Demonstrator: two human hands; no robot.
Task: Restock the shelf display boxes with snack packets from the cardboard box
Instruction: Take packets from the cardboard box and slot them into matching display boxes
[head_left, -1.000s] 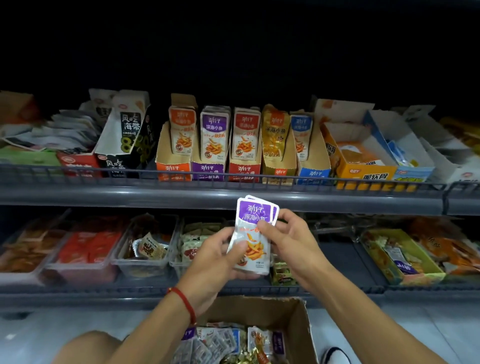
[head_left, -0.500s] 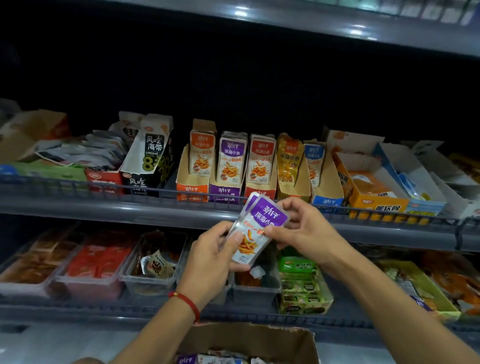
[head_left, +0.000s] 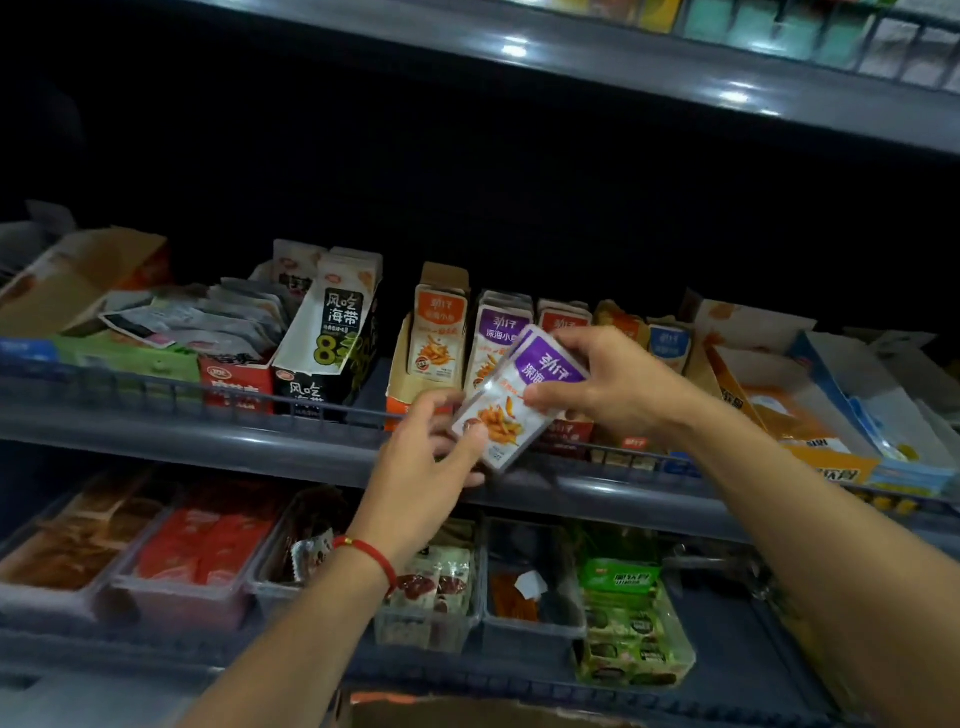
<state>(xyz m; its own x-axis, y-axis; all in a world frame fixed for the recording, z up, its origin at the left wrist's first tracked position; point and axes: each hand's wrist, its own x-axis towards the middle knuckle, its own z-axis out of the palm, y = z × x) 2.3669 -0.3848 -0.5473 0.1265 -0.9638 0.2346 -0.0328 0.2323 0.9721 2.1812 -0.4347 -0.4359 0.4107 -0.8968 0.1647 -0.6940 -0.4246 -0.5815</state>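
A person is standing at a dark store shelf, both bare arms reaching forward. The two hands are holding a small stack of purple-topped snack packets, tilted so the purple end is leaning up and to the right. The right hand is gripping the upper purple end, fingers curled over the top edge and thumb pressing on the front face. The left hand, with a red cord round its wrist, is pinching the lower white end, thumb lying on the front and fingers tucked behind. The packets are sitting between the two hands, held in the air just in front of the middle shelf's wire rail. Directly behind them a purple display box is standing in a row, an orange box to its left and a red box to its right. Farther left a black and white carton is leaning. Clear tubs of snacks are lining the lower shelf. The cardboard box's edge is just showing at the bottom of the view.
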